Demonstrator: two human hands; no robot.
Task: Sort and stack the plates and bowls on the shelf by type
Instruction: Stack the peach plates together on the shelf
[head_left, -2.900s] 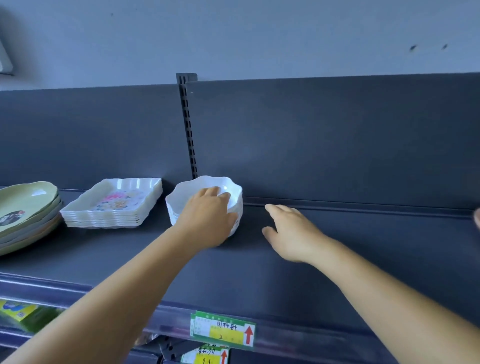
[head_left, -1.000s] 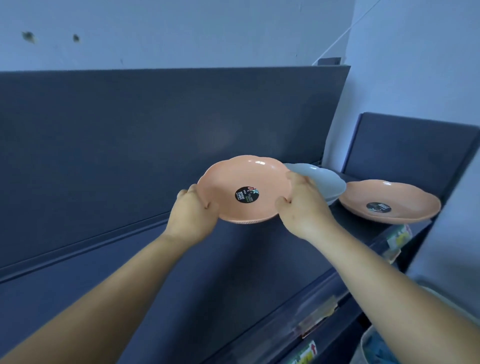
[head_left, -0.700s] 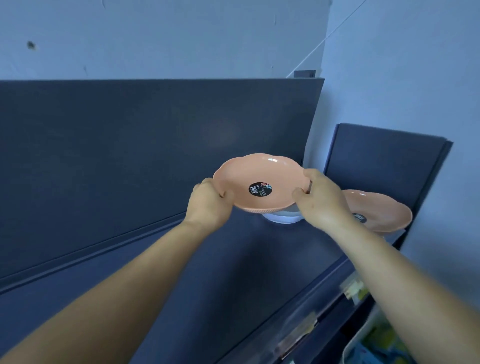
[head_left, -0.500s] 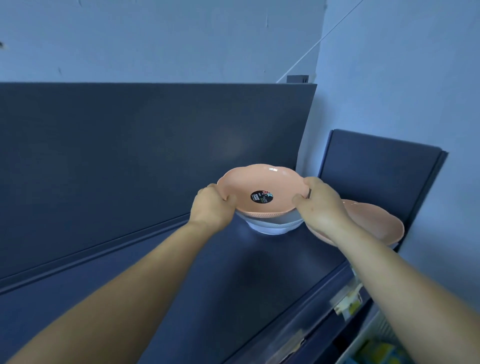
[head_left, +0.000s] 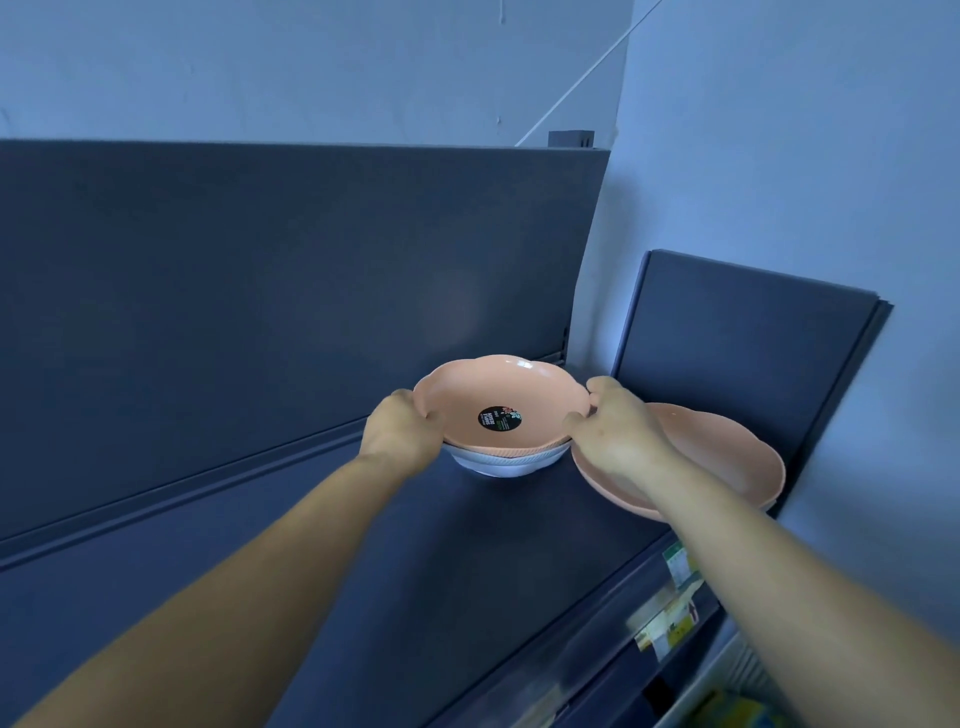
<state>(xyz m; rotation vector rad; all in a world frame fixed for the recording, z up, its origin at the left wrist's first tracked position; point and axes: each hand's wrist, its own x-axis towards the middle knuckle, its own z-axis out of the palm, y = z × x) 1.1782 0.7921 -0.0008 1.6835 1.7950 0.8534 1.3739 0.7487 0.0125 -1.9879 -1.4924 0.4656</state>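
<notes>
A peach scalloped bowl (head_left: 511, 387) with a round black sticker sits nested on a pale blue-white bowl (head_left: 506, 462) that stands on the dark shelf (head_left: 415, 561). My left hand (head_left: 402, 439) grips the peach bowl's left rim. My right hand (head_left: 615, 431) grips its right rim, thumb over the edge. To the right lies another peach dish (head_left: 727, 457), partly hidden behind my right wrist.
The shelf's dark back panel (head_left: 285, 286) rises behind the bowls. A dark side panel (head_left: 737, 338) and a blue wall close off the right end. Price labels (head_left: 670, 618) line the shelf's front edge. A lower shelf with goods shows at bottom right.
Both hands carried the peach bowl to the right and lowered it onto the pale bowl. Earlier they were at white dishes further left on the shelf.
</notes>
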